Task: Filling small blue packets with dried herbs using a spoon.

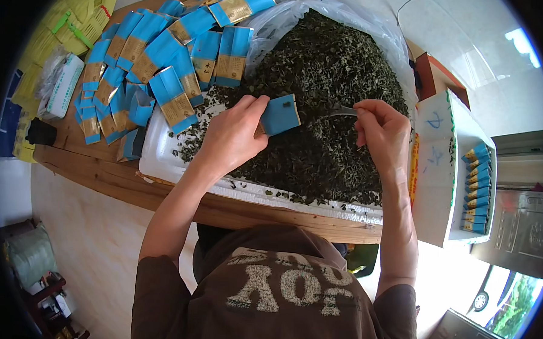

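Note:
A large heap of dark dried tea leaves (330, 67) rests on a white foam tray (158, 153) before me. My left hand (236, 134) grips a blue paper packet (280, 117), tilted over the front of the heap. A gold edge runs along the packet's right end, and a dark leaf bit clings to its side. To the right, my right hand (382, 129) pinches the handle of a small spoon or scoop (344, 110). The far end of that tool is hidden among the leaves. Both hands hover close to the heap, with the packet and tool apart.
Many blue and gold packets (145, 50) lie piled on the wooden table (94, 162) at left. Clear plastic sheeting (278, 20) lines the heap's back. A white foam box (435, 172) at right holds a row of packets (475, 192). A dark cup (41, 132) stands far left.

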Action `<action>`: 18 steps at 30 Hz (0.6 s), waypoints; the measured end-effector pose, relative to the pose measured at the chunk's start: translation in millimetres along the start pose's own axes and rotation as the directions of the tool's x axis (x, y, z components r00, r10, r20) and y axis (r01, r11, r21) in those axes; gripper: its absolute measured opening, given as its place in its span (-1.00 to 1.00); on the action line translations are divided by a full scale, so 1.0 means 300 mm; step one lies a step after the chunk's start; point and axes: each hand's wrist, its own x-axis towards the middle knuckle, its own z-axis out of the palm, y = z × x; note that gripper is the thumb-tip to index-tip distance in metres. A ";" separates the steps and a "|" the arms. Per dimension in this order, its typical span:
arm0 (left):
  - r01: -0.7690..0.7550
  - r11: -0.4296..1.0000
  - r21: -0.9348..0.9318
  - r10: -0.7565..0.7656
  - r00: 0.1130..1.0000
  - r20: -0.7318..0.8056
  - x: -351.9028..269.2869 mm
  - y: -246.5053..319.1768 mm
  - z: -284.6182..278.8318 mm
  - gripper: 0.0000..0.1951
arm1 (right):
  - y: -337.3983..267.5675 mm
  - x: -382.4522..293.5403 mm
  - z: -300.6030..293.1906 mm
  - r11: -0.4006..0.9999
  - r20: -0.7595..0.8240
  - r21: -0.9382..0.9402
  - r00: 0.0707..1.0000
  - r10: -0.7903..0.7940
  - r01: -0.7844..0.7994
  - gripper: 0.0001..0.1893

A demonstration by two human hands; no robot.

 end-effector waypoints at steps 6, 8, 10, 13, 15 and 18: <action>0.021 1.000 0.002 -0.021 0.996 -0.085 -0.028 -0.033 0.009 -0.47 | -0.048 -0.035 0.033 0.961 -0.062 -0.219 0.981 -0.184 0.166 -0.85; 0.019 1.000 0.010 -0.018 0.995 -0.094 -0.036 -0.046 0.018 -0.47 | -0.061 -0.053 0.065 0.921 -0.089 -0.295 0.952 -0.293 0.255 -0.87; 0.023 1.000 0.018 -0.021 0.995 -0.102 -0.044 -0.045 0.019 -0.46 | -0.077 -0.066 0.092 0.895 -0.067 -0.315 0.934 -0.352 0.315 -0.88; 0.009 1.000 0.023 -0.006 0.991 -0.132 -0.045 -0.032 0.023 -0.45 | -0.071 -0.078 0.160 0.754 0.032 -0.352 0.812 -0.583 0.555 -0.87; -0.005 0.996 -0.087 -0.008 0.989 -0.148 -0.046 -0.029 0.021 -0.44 | -0.071 -0.092 0.189 0.674 0.169 -0.348 0.751 -0.639 0.652 -0.84; 0.050 0.970 -0.237 -0.078 0.991 -0.110 -0.048 -0.032 0.008 -0.42 | -0.111 -0.077 0.143 0.637 0.133 -0.405 0.732 -0.668 0.655 -0.83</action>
